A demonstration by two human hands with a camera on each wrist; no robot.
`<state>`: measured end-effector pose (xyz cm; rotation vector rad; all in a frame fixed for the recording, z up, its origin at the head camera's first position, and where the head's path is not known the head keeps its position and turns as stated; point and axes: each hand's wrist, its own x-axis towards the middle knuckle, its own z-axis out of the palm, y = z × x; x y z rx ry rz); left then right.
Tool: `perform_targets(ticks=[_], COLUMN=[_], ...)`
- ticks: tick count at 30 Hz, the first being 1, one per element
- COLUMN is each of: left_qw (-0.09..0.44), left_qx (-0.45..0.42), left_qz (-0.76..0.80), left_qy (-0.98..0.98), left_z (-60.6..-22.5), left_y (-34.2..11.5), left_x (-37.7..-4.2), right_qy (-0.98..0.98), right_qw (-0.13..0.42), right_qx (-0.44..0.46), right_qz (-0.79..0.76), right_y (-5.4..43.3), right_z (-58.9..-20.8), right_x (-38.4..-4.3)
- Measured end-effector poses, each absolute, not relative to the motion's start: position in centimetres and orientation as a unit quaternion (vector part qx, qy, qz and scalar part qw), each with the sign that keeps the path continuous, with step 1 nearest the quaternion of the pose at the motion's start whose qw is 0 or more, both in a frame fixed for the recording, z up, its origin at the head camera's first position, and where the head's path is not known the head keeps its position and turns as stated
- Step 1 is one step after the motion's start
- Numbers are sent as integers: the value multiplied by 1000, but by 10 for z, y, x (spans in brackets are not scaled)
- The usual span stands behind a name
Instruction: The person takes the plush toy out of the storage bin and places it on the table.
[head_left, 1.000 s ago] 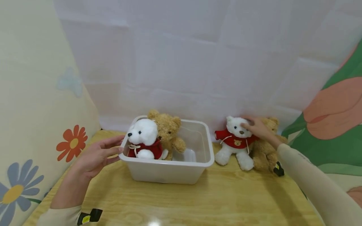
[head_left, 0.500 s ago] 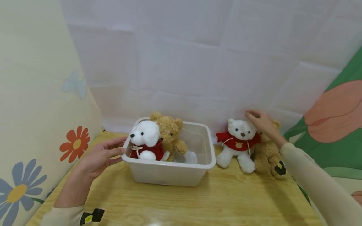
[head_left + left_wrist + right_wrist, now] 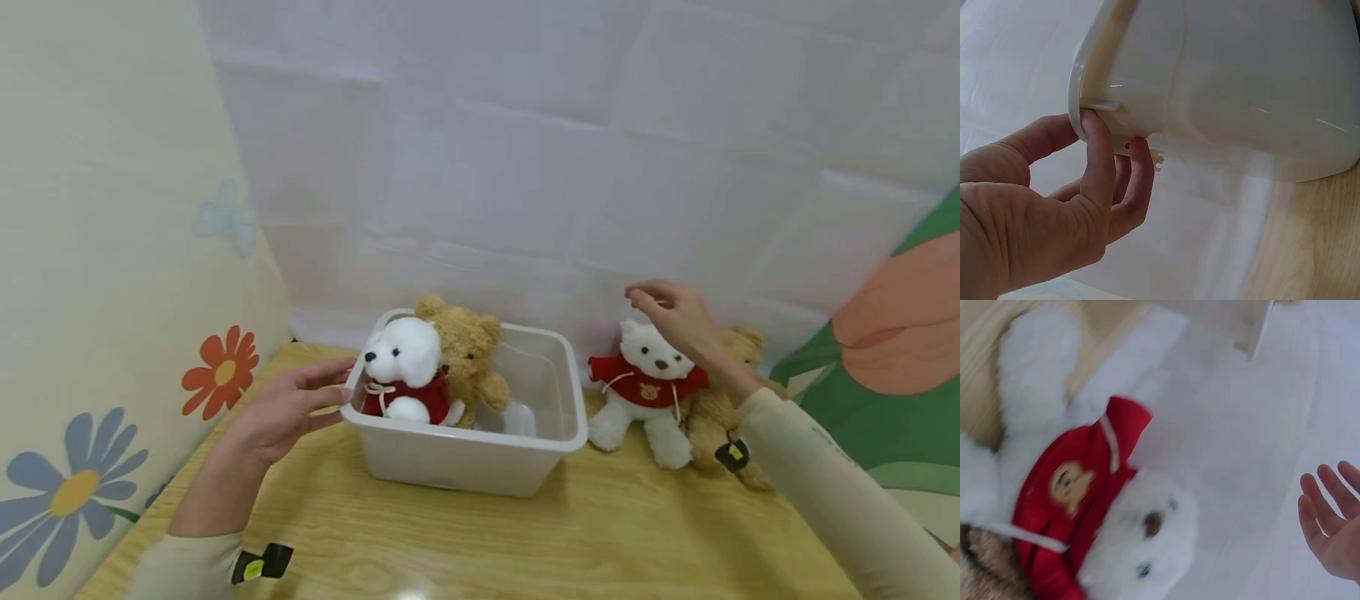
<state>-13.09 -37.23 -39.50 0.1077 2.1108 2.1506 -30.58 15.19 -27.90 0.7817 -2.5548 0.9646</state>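
My left hand (image 3: 281, 414) grips the left rim of an off-white plastic bin (image 3: 457, 462). In the left wrist view, the thumb and curled fingers pinch that rim (image 3: 1075, 94). A white stuffed animal (image 3: 406, 354) in a red top and a brown teddy bear (image 3: 467, 343) sit inside at the bin's left end. My right hand (image 3: 678, 321) hovers just above the head of a white teddy bear (image 3: 651, 354) in a red hoodie. In the right wrist view its fingers (image 3: 1329, 494) are spread loosely, apart from the bear's head, holding nothing.
Another brown teddy bear (image 3: 716, 425) leans beside the white one, partly hidden by the right forearm. Everything stands on a wood-grain table (image 3: 450, 550). A white cloth (image 3: 510, 167) hangs right behind, with flower-patterned panels at both sides.
My right hand has lifted off the white bear's head and moved up and left above it. The left hand keeps its grip on the bin. The head view has shifted slightly.
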Motion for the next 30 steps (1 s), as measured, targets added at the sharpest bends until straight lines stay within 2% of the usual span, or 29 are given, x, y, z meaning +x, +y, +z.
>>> perform_targets(ticks=[3,10,14,21,30], left_qw=[59,46,45,47,51], left_qx=[28,11,8,-1,-8], left_qz=[711,713,717,724,725], left_qy=[700,699,695,688,687], left_z=[-393,-392,-392,-393,-393], left_y=[-372,-367,-366,-367,-367], left_x=[-130,-129,-128,-126,-129], right_qy=[-884,-862,-852,-853,-879], right_qw=[153,198,190,157,51], right_qx=[288,330,346,359,355], right_qz=[336,331,345,344,314], right_y=[134,98,78,42,6], right_z=[-277,-288,-296,-295,-285], right_x=[-302,-307,-308,-312,-319])
